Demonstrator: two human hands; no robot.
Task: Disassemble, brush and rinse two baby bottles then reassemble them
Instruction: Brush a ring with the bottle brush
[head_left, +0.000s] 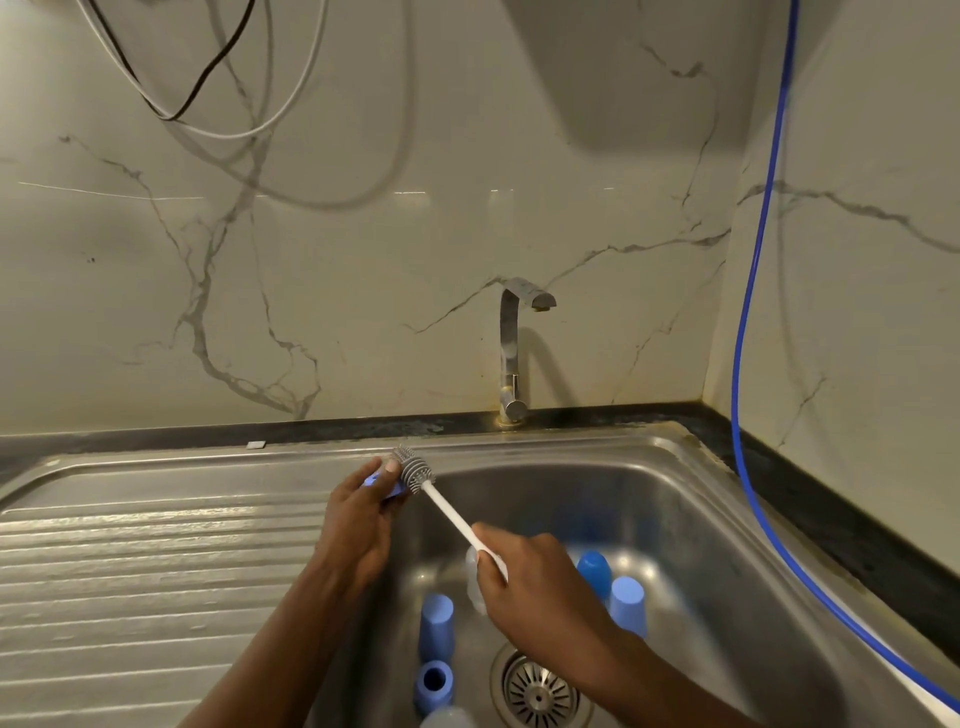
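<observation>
My left hand grips a small blue bottle part above the left rim of the sink; most of the part is hidden by my fingers. My right hand holds the white handle of a bottle brush, whose grey bristle head presses against the blue part. In the sink basin lie several blue bottle pieces: a cap, a second cap, a tube-shaped piece and a ring. A clear piece shows just left of my right hand.
A chrome tap stands at the back of the sink, with no water running. The ribbed steel drainboard lies to the left. The drain strainer sits at the basin's bottom. A blue hose hangs down the right wall.
</observation>
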